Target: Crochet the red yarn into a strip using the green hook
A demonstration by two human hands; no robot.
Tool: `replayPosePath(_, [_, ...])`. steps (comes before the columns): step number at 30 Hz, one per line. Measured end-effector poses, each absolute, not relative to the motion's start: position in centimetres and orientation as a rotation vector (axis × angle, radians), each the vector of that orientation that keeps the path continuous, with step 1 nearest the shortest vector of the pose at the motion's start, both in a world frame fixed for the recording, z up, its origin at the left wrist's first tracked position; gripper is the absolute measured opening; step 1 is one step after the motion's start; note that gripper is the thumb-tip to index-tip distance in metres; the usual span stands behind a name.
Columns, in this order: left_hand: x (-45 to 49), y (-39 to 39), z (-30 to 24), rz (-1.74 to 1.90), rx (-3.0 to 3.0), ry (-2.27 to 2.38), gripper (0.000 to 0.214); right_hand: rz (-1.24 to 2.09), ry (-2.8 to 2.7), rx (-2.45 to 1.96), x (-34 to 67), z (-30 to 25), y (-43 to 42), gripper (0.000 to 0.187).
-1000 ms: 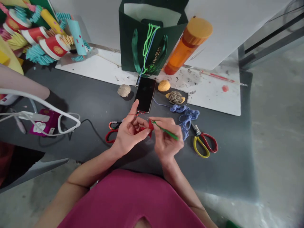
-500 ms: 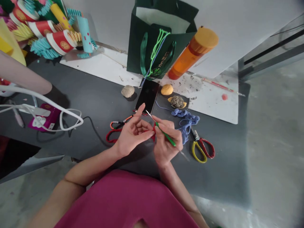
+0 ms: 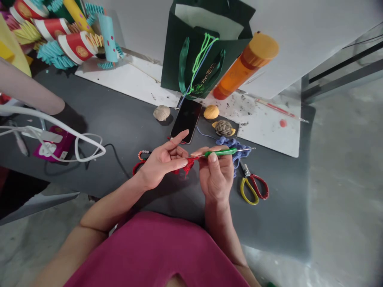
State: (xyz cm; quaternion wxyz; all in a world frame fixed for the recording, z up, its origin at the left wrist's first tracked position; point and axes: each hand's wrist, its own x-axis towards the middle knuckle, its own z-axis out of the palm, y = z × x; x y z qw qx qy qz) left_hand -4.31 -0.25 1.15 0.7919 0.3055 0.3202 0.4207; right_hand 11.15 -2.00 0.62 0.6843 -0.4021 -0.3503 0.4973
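Observation:
My left hand (image 3: 160,163) pinches a small piece of red crochet work (image 3: 188,167) between thumb and fingers, its index finger stretched out toward the phone. Level with it, my right hand (image 3: 217,175) grips a crochet hook (image 3: 220,152) by its green handle. The hook lies nearly flat, with one metal end pointing right and the other end at the red yarn. Behind the right hand lies a blue-purple crocheted strip (image 3: 236,145). A beaded bracelet (image 3: 143,153) and a red loop are partly hidden behind my left hand.
Scissors (image 3: 254,187) with one yellow and one red handle lie right of my hands. Beyond are a phone (image 3: 187,119), yarn balls (image 3: 161,113), a dark green paper bag (image 3: 206,48) and an orange bottle (image 3: 245,65). White cables (image 3: 89,145) and a purple power strip (image 3: 54,143) are at left.
My right hand has turned, swinging the crochet hook from a slant to nearly level with one metal end now to the right. More of the red crochet work shows below my left fingers.

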Motion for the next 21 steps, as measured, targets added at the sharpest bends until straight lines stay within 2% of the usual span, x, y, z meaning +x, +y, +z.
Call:
replayPosePath(4, [-4.4, -0.4, 1.3, 0.933, 0.747, 0.674, 0.080, 1.026, -0.878, -0.935, 11.2, 0.7, -2.2, 0.014])
replayPosePath(7, [-4.0, -0.7, 1.6, 0.996, 0.773, 0.718, 0.084, 0.767, -1.123, -0.961, 11.4, 0.4, -2.5, 0.004])
replayPosePath(10, [-3.6, -1.1, 1.8, 1.042, 0.812, 0.742, 0.091, 0.323, -1.386, -0.972, 11.6, -0.3, -2.8, 0.026])
replayPosePath(12, [-3.3, -1.2, 1.7, 1.040, 0.801, 0.706, 0.095, 0.163, -1.422, -0.963, 11.3, -0.8, -2.9, 0.034])
replayPosePath(14, [-3.3, -1.2, 1.5, 1.007, 0.734, 0.666, 0.094, 0.216, -1.302, -0.986, 10.7, -1.0, -2.9, 0.030])
replayPosePath(18, [-3.5, -0.8, 1.3, 0.908, 0.556, 0.645, 0.087, 0.616, -0.986, -0.949, 9.5, -0.9, -2.6, 0.010])
replayPosePath(21, [-3.6, -0.6, 1.3, 0.865, 0.473, 0.632, 0.078, 0.799, -0.864, -0.943, 9.3, -0.8, -2.6, 0.015])
